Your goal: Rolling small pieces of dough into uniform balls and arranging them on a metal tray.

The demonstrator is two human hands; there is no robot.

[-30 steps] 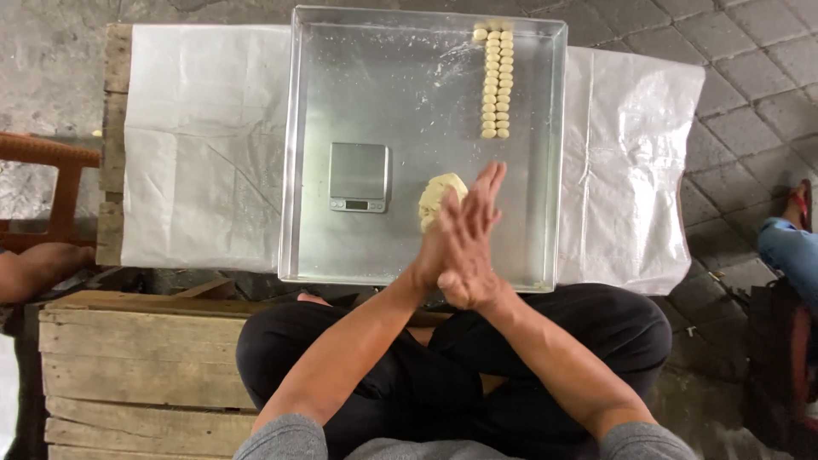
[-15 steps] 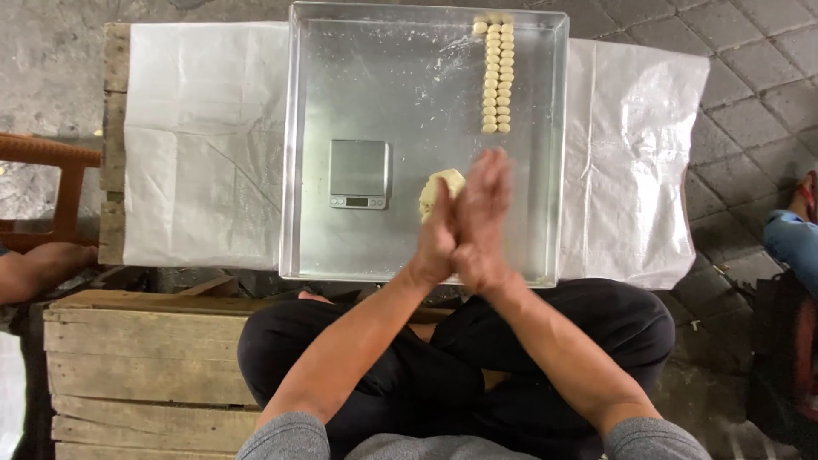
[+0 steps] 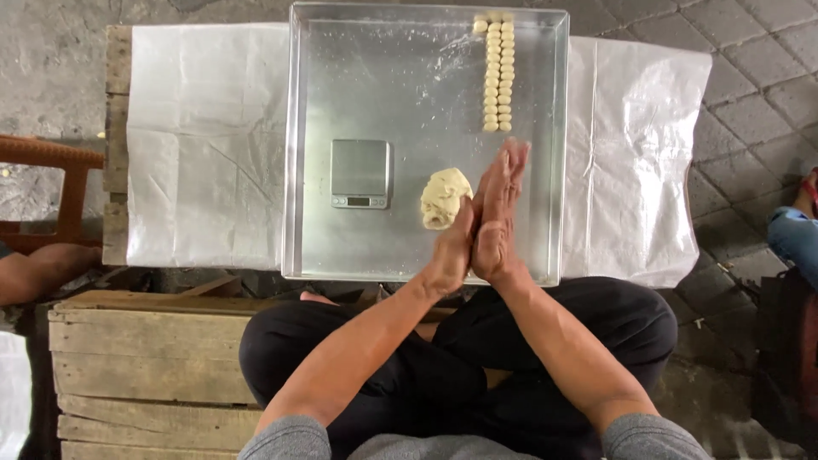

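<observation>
My left hand [image 3: 453, 251] and my right hand [image 3: 498, 213] are pressed flat together, palm to palm, above the near right part of a large metal tray [image 3: 294, 170]. The right fingertips reach farther forward than the left. Anything between the palms is hidden. Just left of my hands a lump of pale dough [image 3: 445, 198] lies on the tray. Two rows of small dough balls [image 3: 497, 75] run along the tray's far right side. A small silver digital scale [image 3: 360, 173] sits in the tray's middle.
The tray rests on a white plastic sheet [image 3: 204, 145] over a wooden base. A wooden crate [image 3: 145, 366] stands beside my crossed legs. Another person's arm [image 3: 38, 273] shows at the left edge near a brown wooden frame [image 3: 51, 170]; a blue-clad limb [image 3: 792, 238] at the right.
My palms have slid against each other: the right hand has moved forward and the left back. The dough lump shows more fully now.
</observation>
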